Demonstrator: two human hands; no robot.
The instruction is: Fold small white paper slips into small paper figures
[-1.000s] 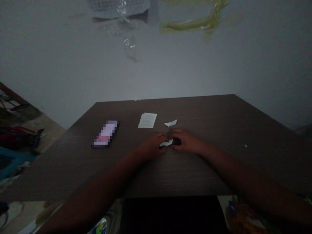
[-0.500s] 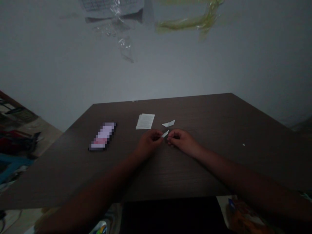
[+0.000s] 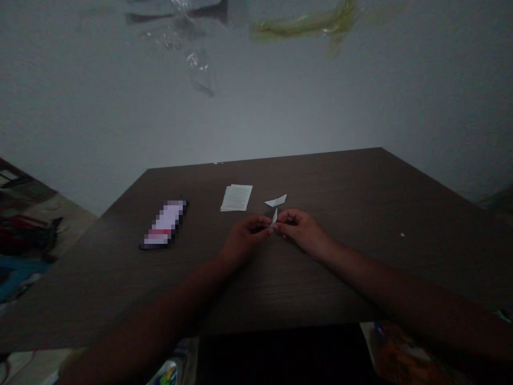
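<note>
Between my hands, above the dark table, a small folded piece of white paper (image 3: 274, 217) points upward. My left hand (image 3: 247, 233) pinches its lower part from the left. From the right, the fingertips of my right hand (image 3: 300, 229) are closed on the same paper. Just beyond my fingers lies a folded paper boat (image 3: 276, 201), flat-bottomed with raised pointed ends. Farther left on the table is a small stack of printed paper sheets (image 3: 237, 198). My fingertips hide the lower end of the held paper.
A phone (image 3: 165, 223) with a blurred screen lies at the left of the dark wooden table (image 3: 340, 182). A tiny white scrap (image 3: 402, 234) is on the right side. Behind the table rises a pale wall (image 3: 312, 101) with tape on it.
My hands have come together, and my right fingertips now meet the folded paper. The paper has turned from slanting to nearly upright. The view has shifted slightly.
</note>
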